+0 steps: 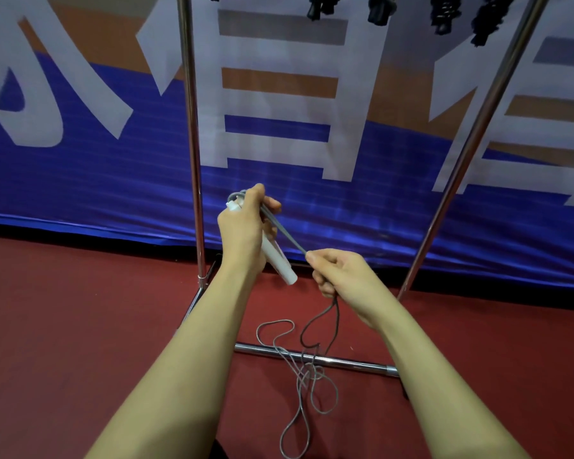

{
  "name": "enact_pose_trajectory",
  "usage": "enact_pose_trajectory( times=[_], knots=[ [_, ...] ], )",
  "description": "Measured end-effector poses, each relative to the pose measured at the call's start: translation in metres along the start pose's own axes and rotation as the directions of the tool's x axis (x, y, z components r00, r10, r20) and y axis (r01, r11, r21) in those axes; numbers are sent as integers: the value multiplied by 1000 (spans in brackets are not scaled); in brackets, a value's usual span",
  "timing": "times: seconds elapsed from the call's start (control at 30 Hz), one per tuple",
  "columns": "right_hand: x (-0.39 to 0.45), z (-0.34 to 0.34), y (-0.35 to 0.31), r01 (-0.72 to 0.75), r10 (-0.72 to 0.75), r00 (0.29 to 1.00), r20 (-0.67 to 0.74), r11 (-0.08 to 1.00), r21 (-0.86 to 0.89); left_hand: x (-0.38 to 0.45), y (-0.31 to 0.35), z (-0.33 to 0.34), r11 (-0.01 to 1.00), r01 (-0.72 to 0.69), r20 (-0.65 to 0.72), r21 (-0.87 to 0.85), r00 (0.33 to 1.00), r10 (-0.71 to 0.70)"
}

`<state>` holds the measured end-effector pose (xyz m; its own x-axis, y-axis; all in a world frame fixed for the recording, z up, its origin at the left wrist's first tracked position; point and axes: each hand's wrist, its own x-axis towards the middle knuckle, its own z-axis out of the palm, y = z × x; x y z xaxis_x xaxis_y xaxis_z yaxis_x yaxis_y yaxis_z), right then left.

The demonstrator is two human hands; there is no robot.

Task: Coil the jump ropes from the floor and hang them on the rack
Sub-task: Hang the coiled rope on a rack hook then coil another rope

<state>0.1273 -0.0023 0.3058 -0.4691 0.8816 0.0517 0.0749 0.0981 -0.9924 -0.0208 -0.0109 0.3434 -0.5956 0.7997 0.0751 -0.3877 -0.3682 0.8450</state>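
Left hand [246,226] has its grip wrapped around a white handle [277,260] of the jump rope [299,376], fingers curled round it, handle tilted with its free end pointing down toward the right. Looks like a second white handle end pokes out at the top of the fist, can't tell for sure. Right hand [342,276] sits just beside it, lower and to the right, pinching the grey cord between thumb and fingers, so a short taut stretch runs straight between the two hands. Both forearms reach forward, bare.

From the right hand the cord drops down and lies in loose tangled loops on the red floor [80,326], crossing over the bottom bar of the metal rack [193,127]. Behind the rack there's a blue banner [80,180] with big white characters. Up top, some dark ropes [444,11] hang from the rack.
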Motion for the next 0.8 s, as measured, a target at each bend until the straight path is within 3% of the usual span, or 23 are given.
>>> enact_pose_trajectory(
  times=[0.33,0.57,0.8],
  knots=[
    [5,0,7,-25,6,996,-93,979,-201,-5,-5,11,943,133,48,-304,991,-124],
    [3,4,9,87,-106,955,-276,993,-79,-11,-3,10,880,116,35,-462,993,-112],
    [2,10,15,166,-159,903,-400,986,-19,-9,-7,5,813,194,131,-549,981,-145]
  ],
)
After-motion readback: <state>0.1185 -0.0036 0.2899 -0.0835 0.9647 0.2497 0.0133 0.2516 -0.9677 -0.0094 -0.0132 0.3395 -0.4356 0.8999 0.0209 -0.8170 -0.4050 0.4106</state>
